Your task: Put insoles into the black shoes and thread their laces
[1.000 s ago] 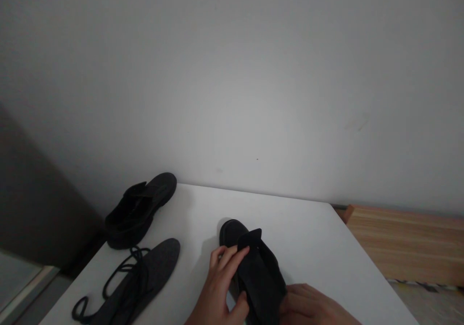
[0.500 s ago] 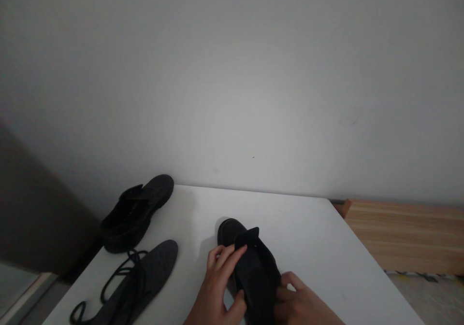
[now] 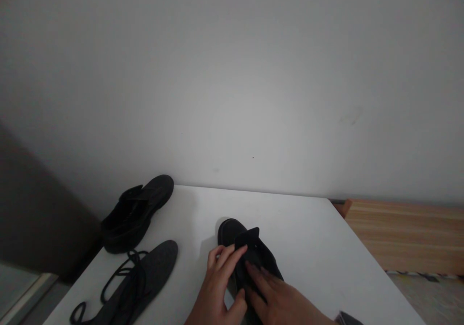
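Observation:
A black shoe [image 3: 232,231] without laces rests on the white table, its toe pointing away from me and its tongue raised. My left hand [image 3: 222,284] grips the shoe's left side, fingers by the tongue and thumb near the opening. Inside the shoe's opening lies my right hand [image 3: 277,301], its fingers stretched forward against the inner sole; the fingertips are partly in shadow. To the left, a dark grey insole [image 3: 161,264] lies flat with black shoelaces [image 3: 136,276] heaped on it.
A second black shoe [image 3: 161,190] stands at the table's back left corner. The white table [image 3: 290,219] meets a pale wall [image 3: 232,98]. Wooden boards [image 3: 406,233] are beyond its right edge. A small dark object [image 3: 348,318] shows at the bottom edge, beside my right wrist.
My right hand has moved from the shoe's right rim into its opening, and its curled fingers have straightened. My left hand and the shoe stay in place. The small dark object has come into view.

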Tool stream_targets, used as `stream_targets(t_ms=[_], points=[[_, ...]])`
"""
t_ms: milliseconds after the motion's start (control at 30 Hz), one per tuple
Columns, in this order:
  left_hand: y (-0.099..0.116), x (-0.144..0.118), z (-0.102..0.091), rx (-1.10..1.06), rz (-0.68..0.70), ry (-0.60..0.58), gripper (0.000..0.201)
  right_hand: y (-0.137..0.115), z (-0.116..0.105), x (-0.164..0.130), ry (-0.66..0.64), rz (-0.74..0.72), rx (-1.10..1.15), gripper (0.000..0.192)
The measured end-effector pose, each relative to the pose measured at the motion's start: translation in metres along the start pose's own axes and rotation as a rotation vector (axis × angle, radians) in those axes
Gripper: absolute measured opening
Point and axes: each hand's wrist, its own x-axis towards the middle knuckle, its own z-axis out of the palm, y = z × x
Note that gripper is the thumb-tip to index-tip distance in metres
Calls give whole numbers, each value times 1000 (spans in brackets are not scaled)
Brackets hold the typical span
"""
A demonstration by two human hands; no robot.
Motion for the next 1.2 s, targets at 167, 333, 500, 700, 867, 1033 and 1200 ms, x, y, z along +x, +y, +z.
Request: stream_targets(t_ms=[167, 333, 500, 700, 867, 1033, 1200], points=[[0, 0, 1, -13, 25, 48, 78, -3, 16, 7, -69, 82, 111, 39], [4, 2, 0, -4, 42, 37, 74, -2, -1, 13, -132, 117, 215, 36], [6, 1, 3, -126, 23, 150, 48, 7, -66, 17, -43, 206, 804, 17], [10, 1, 0, -207, 6, 182, 41, 19, -48, 5, 465, 585, 694, 44], [4, 8, -14, -220, -42, 145, 40, 7, -26, 7, 406, 511, 834, 47], [5, 10, -17, -135, 0, 116, 26, -2, -12, 7, 453, 525, 834, 35], [13, 6, -2, -107, -51, 220, 29, -11, 17, 7, 611, 559, 849, 27]])
